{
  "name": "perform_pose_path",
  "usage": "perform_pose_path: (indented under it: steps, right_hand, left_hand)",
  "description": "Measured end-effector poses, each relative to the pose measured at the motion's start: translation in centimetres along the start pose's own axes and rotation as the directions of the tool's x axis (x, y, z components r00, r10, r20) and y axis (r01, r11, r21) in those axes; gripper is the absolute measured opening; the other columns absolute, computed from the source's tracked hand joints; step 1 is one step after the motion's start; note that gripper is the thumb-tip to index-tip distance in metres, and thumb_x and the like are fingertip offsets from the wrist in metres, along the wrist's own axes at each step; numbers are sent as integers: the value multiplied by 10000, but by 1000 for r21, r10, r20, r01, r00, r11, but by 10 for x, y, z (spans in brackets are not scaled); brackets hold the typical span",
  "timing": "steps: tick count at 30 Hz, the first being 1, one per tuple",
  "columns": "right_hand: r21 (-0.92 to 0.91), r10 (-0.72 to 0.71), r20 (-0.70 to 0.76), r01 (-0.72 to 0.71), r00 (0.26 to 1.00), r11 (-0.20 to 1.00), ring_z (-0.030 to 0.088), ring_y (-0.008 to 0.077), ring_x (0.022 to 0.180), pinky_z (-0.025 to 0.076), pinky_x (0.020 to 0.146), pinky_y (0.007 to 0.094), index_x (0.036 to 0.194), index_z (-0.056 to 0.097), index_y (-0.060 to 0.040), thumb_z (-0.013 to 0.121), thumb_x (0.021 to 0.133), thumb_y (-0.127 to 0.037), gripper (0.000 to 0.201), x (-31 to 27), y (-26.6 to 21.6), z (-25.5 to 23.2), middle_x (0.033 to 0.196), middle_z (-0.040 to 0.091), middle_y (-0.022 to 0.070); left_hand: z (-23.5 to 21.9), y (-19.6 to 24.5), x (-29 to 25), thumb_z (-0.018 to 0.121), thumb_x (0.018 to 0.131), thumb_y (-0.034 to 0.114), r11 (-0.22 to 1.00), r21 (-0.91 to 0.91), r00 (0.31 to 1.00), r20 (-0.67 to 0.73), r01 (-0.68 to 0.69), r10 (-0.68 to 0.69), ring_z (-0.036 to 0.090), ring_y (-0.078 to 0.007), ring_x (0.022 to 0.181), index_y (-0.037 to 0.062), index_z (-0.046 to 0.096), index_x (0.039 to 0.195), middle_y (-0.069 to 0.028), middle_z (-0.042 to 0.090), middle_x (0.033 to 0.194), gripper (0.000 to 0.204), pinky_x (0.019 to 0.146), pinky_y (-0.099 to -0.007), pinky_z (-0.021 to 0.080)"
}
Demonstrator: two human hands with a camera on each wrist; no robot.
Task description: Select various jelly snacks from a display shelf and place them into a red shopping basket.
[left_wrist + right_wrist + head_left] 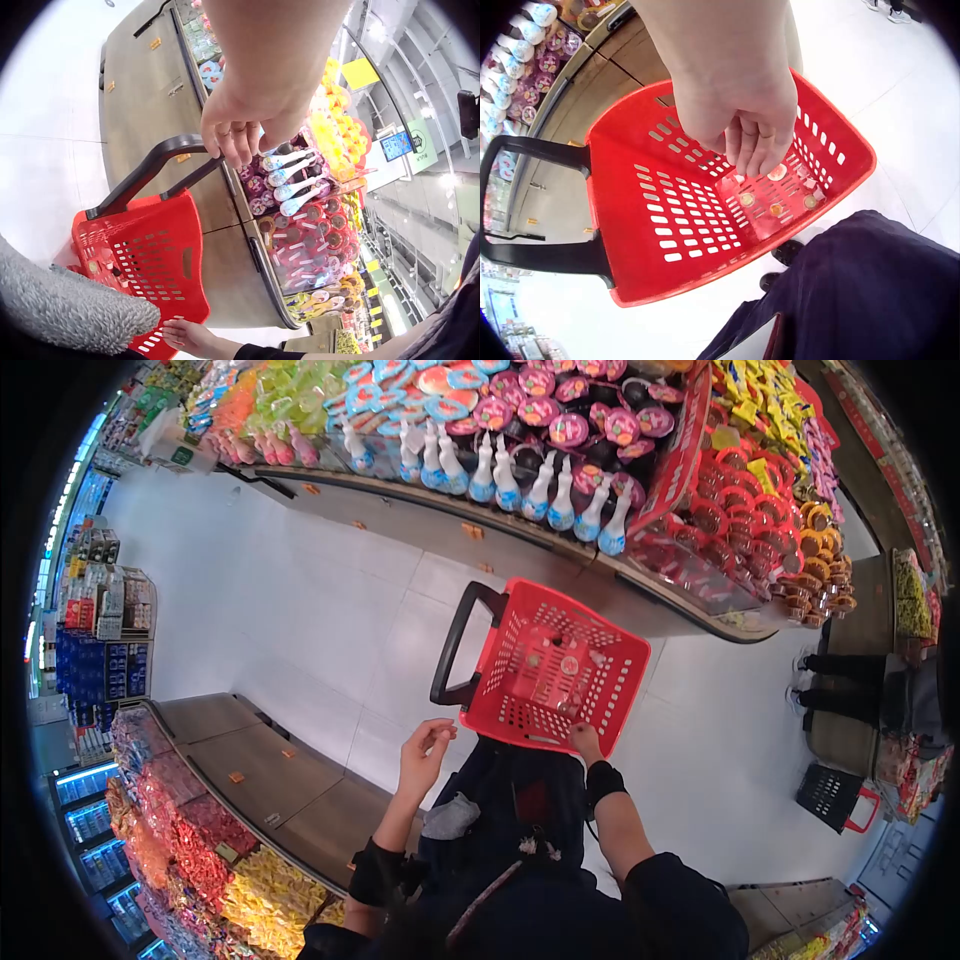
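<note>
A red perforated basket with a black handle stands before the person's legs, several small packaged items at its bottom. Left of it, near the handle, the left hand hangs with loosely bent fingers; no held thing shows. In the left wrist view this hand overlaps the handle's end, though contact cannot be told. The right hand is over the basket's near edge. Its fingers point down, loosely bent, above the basket's inside in the right wrist view, nothing visible in them.
A curved counter heaped with packaged sweets runs beyond the basket. Another sweets counter is at lower left. Pale floor lies between them. At right stand a person's dark-clothed legs and a black basket.
</note>
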State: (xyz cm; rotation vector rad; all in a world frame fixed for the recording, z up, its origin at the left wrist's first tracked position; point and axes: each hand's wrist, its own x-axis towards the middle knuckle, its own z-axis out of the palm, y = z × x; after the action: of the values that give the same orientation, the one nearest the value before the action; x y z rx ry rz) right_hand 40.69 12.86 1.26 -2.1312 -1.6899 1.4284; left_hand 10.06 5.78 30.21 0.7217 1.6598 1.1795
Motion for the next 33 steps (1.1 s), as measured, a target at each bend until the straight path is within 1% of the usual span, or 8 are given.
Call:
perform_pose_path:
  steps: [5,8,15,23,24,25,30,33]
  right_hand:
    - [-17,79,38,-79,996,997,611,252,614,476,572,351,770,605,-13,513,755,-222,229,2,8,23,638,600,147]
    - [-75,27,34,-24,999,997,571,369,769,459,664,432,755,594,-12,502,740,-207,216,13,-2,39,747,582,221]
    - [-270,23,170,24,985,963,565,367,778,451,671,439,785,575,-16,464,769,-205,220,83,30,91,769,585,213]
    - [-199,109,286,-52,952,979,558,352,838,447,732,448,855,578,-74,474,750,-237,221,140,58,128,860,592,177]
    - [-247,44,316,38,948,968,556,349,845,447,731,450,863,578,-79,477,749,-238,220,150,61,132,863,592,176]
    - [-291,-20,350,129,937,948,555,345,853,447,729,452,870,577,-85,480,748,-239,220,158,64,137,866,591,176]
    - [-290,142,337,-41,931,956,539,347,920,449,770,444,1032,524,-96,505,734,-218,323,186,72,139,995,569,165]
    - [-304,89,338,19,937,952,537,346,932,445,776,447,1044,521,-100,517,724,-217,340,214,86,148,995,567,178]
  left_hand:
    - [-17,-33,-8,482,850,72,991,30,990,-53,131,-129,574,-138,826,-19,533,976,-91,601,858,163,758,-242,436]
    - [-28,-57,-7,476,848,48,978,50,979,-47,203,-200,563,-136,838,-26,528,982,-87,591,869,162,770,-239,424]
    - [-30,-121,3,488,847,48,917,88,921,-47,390,-387,555,-128,838,-28,526,985,-77,585,888,162,766,-234,421]
    - [-29,-190,16,470,851,40,876,65,879,-27,477,-476,547,-118,852,-29,529,962,-67,584,882,144,783,-227,409]
    - [-29,-197,19,444,851,3,852,57,854,-17,520,-520,534,-113,877,-27,529,959,-59,573,905,141,803,-219,396]
    - [-30,-203,22,444,851,3,851,65,853,-16,521,-522,534,-113,877,-27,529,959,-59,573,905,141,803,-219,396]
    - [-28,-225,38,455,838,10,853,167,867,-36,495,-497,550,-147,862,-27,530,953,-72,575,905,142,790,-254,420]
    - [-31,-259,38,484,828,21,894,108,900,-34,435,-434,558,-157,842,-27,527,957,-86,575,903,145,781,-266,430]
